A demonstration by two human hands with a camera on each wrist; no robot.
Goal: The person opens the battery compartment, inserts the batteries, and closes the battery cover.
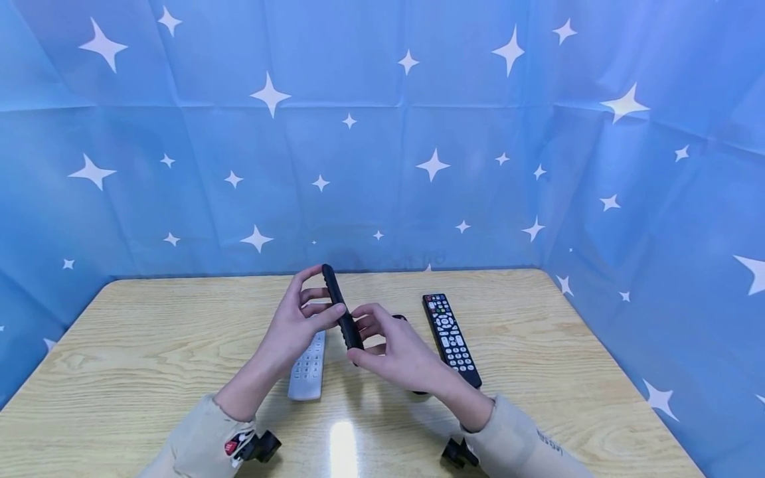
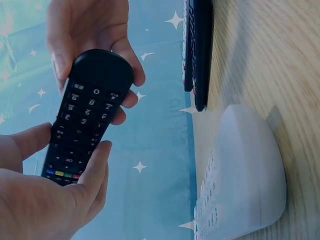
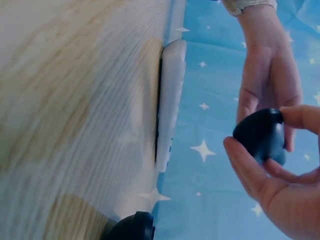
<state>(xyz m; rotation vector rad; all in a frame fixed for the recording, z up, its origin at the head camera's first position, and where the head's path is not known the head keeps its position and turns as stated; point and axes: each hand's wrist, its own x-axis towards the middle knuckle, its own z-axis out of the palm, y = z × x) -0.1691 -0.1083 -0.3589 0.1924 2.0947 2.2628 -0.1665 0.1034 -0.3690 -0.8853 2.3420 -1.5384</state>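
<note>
Both hands hold a black remote control (image 1: pixel 332 285) above the table, tilted on its edge in the head view. My left hand (image 1: pixel 299 317) pinches its far half between thumb and fingers. The near end is gripped by my right hand (image 1: pixel 402 348), thumb on one side and fingers on the other. In the left wrist view the remote's button face (image 2: pixel 82 117) shows number keys and a row of coloured keys. Its rounded end (image 3: pixel 257 135) appears in the right wrist view.
A white remote (image 1: pixel 307 375) lies on the wooden table (image 1: pixel 149 345) below the left hand. One black remote (image 1: pixel 452 342) lies to the right. Another dark remote (image 1: pixel 399 318) is mostly hidden under the right hand. A blue star-patterned curtain (image 1: pixel 358 153) stands behind.
</note>
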